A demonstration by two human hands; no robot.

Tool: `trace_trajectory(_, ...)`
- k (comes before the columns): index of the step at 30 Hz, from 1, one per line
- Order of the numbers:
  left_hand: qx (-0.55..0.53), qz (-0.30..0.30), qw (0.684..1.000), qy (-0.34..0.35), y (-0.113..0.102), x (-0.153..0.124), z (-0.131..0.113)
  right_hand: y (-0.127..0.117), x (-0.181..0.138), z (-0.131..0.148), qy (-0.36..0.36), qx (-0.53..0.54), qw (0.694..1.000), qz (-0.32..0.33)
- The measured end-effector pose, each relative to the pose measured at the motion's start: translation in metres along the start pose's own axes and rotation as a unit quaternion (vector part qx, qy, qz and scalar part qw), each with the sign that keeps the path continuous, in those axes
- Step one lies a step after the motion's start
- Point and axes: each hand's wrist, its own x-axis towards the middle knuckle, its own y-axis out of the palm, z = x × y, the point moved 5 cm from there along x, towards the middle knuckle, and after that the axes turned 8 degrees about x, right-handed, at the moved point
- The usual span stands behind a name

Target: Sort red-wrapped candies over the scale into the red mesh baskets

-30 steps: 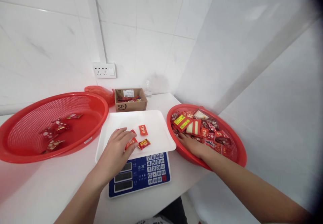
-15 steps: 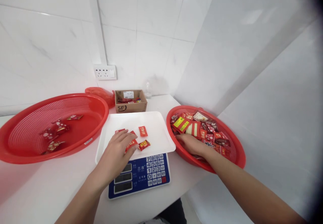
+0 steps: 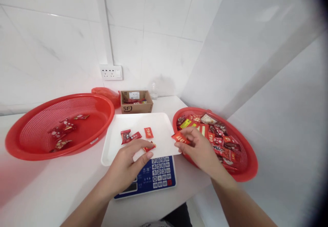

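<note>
My left hand (image 3: 126, 164) hovers over the front edge of the white scale tray (image 3: 143, 121), fingers loosely curled and holding nothing. Its fingertips are next to a red-and-yellow candy (image 3: 150, 147) lying on the tray. Three more red candies (image 3: 126, 136) lie further back on the tray. My right hand (image 3: 201, 150) is at the tray's right edge and pinches a red packet (image 3: 180, 138) between thumb and fingers. Behind it is the red basket (image 3: 253, 164) filled with several red packets.
The tray sits on a blue scale with a keypad (image 3: 159, 172). A large red mesh basket (image 3: 33, 131) with several candies stands at the left. A cardboard box (image 3: 136, 108), a red plastic bag (image 3: 105, 93) and a wall socket (image 3: 111, 72) are at the back. The counter ends near me.
My right hand has come out of the right basket with a red packet and moved left to the tray's edge. My left hand has drawn back, uncovering two candies.
</note>
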Motion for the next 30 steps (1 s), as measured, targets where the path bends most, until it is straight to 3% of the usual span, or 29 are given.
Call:
trace_trajectory(4, -0.089, 0.031, 0.995, -0.032, 0.006, -0.005, -0.008, 0.043, -0.019, 0.022, -0.033, 0.009, 0.993, 0.11)
trace_trajectory(7, -0.168, 0.038, 0.984, -0.045, 0.008, -0.006, -0.006, 0.06, -0.026, 0.027, -0.054, -0.005, 0.988, 0.144)
trace_trajectory(13, -0.378, 0.043, 0.92, -0.092, 0.013, -0.005, 0.001, 0.071, -0.031, 0.027, -0.117, 0.117, 0.975, 0.148)
trace_trajectory(17, -0.453, 0.051, 0.884, -0.103, 0.017, -0.008, -0.003, 0.073, -0.033, 0.027, -0.161, 0.128, 0.971, 0.119)
trace_trajectory(23, -0.455, 0.069, 0.883, -0.099, 0.018, -0.011, -0.006, 0.072, -0.036, 0.036, -0.242, 0.128, 0.958, 0.085)
trace_trajectory(30, -0.461, 0.088, 0.876, -0.112, 0.022, -0.012, -0.005, 0.071, -0.038, 0.034, -0.246, 0.146, 0.955, 0.083)
